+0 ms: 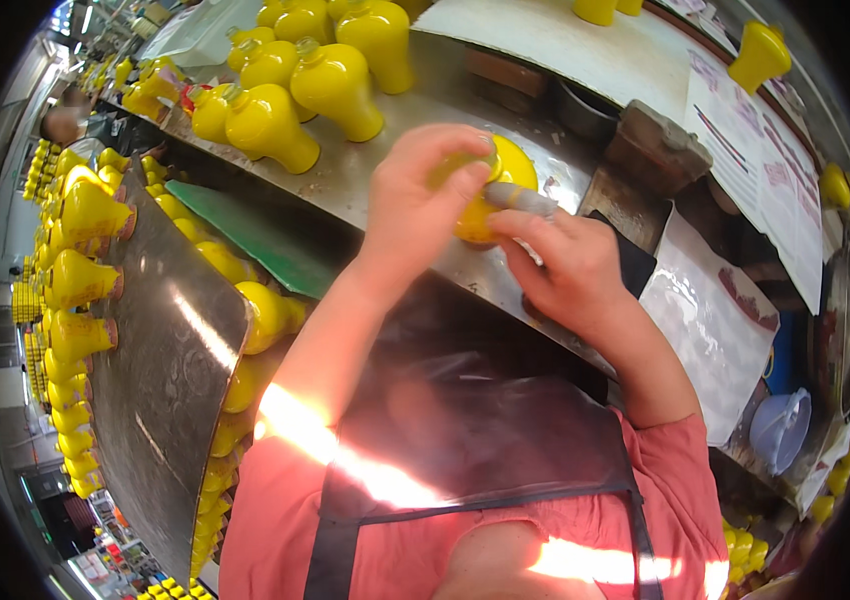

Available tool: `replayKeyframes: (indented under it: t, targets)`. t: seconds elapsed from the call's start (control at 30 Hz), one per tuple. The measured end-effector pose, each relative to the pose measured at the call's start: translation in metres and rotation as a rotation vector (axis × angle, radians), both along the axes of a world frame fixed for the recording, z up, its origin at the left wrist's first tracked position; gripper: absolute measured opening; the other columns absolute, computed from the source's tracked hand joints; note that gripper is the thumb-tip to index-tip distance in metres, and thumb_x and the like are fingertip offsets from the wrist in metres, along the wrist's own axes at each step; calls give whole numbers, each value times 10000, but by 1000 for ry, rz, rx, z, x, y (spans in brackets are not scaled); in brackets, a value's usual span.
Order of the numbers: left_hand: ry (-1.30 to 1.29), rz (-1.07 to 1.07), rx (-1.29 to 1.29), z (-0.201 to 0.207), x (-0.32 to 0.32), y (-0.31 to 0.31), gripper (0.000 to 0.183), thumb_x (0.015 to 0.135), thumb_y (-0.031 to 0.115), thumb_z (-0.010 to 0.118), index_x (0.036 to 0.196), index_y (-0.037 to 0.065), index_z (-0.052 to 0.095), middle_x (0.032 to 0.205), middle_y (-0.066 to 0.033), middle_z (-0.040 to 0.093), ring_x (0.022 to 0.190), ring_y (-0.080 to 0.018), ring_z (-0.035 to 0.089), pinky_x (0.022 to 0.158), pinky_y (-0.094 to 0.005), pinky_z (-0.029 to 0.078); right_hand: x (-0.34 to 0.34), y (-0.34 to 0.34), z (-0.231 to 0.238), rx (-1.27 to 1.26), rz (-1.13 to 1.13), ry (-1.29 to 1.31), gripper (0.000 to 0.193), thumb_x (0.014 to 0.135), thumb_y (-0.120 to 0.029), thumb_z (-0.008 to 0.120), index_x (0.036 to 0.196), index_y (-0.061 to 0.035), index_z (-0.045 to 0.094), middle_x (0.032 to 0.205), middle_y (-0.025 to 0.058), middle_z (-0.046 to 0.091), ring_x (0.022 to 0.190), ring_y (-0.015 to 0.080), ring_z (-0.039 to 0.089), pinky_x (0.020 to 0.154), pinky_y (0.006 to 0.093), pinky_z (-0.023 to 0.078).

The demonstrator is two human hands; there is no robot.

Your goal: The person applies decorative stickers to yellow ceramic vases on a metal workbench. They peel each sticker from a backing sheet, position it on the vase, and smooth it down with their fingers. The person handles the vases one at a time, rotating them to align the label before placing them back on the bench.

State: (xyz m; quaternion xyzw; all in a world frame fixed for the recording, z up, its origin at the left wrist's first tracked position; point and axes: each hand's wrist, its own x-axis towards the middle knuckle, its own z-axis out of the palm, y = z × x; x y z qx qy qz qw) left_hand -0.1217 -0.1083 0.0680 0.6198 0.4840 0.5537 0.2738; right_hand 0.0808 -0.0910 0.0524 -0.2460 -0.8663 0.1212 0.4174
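A glossy yellow vase [513, 160] is held over the metal worktop, largely covered by my fingers. My left hand [425, 185] is closed round its narrow top from the left, with thumb and forefinger near the neck. My right hand [573, 262] is bent against the vase's lower right side, fingers curled onto it. A grey, finger-shaped wrap or piece [520, 198] lies across the vase at my right forefinger; I cannot tell whether it is worn or held. Just beyond my left hand, several like vases [337, 88] stand grouped on the metal worktop [350, 190].
To my left, a dark board [160, 380] has rows of yellow vases [80, 280] along its edges. Behind it lies a green panel [245, 235]. At right are a brown block [657, 145], papers [765, 150], a plastic-covered sheet [700, 320] and a pale bucket [780, 430].
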Motion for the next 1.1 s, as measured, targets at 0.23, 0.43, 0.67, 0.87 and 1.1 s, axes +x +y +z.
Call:
replayKeyframes:
  t: [0.23,0.43,0.67,0.87,1.1]
  targets:
    - [97,54,-20,5,0,3,198,881,-3,776,1061,16,695,1170,-76,712,1126,-171,631,1029,-315,472,-5,2,1,-35,-60,61,278,817,-35,775,1069,-148,741,660,60,577,531,238,592,483,355,459]
    - [-156,28,-82,11,5,-1,208,838,-7,775,1037,17,722,1044,-60,728,993,-161,669,916,-303,524,-4,-1,4,43,-2,8,273,819,-6,758,1059,-137,739,725,60,643,551,221,605,493,342,462]
    - [-63,10,41,0,2,8,186,863,3,769,1044,23,730,1077,-48,731,1043,-135,654,952,-297,511,-8,-2,3,-58,-50,42,257,811,-57,742,1040,-168,709,764,63,657,613,279,663,545,384,537]
    - [-184,5,-48,0,2,6,164,853,2,775,1009,31,733,1083,-54,735,1043,-157,662,958,-304,511,-9,3,2,-236,-66,202,225,844,-11,751,1043,-115,755,741,62,672,531,148,581,518,308,450]
    - [-194,-10,-31,-1,-3,6,173,837,2,790,999,33,736,1080,-52,744,1030,-159,674,949,-294,520,-9,1,5,-68,-81,50,224,831,-34,774,1040,-113,753,734,53,666,529,155,577,493,309,434]
